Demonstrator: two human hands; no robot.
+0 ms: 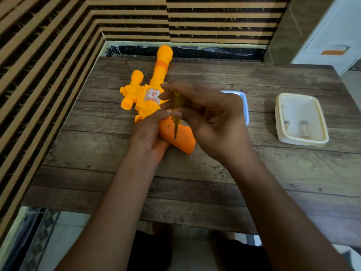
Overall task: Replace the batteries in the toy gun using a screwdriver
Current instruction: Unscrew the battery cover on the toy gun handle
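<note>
— Found the toy gun (150,98) where?

— Flat on the counter (195,182), left of middle, with barrel pointed far and orange grip (183,141) turned near.

— And the hands?

— Gripped the body just above the grip with the left hand (150,133), pinning it down. Pinched the yellow screwdriver (177,108) by its handle with the right hand (211,118), tip set in the screw (175,137) on the grip.

— Called for what, to go well?

— Called, by the look of it, for a shaft held square to the screw head, firm downward pressure and slow turns, to avoid slipping and chewing the slot. Called too for a tight left grasp against rolling. Could not tell loosening from tightening.

— And the screw, once out?

— Seemed wise to drop it in the cream tub (320,135) at the right, beside two small cylinders (303,128), likely batteries.
</note>
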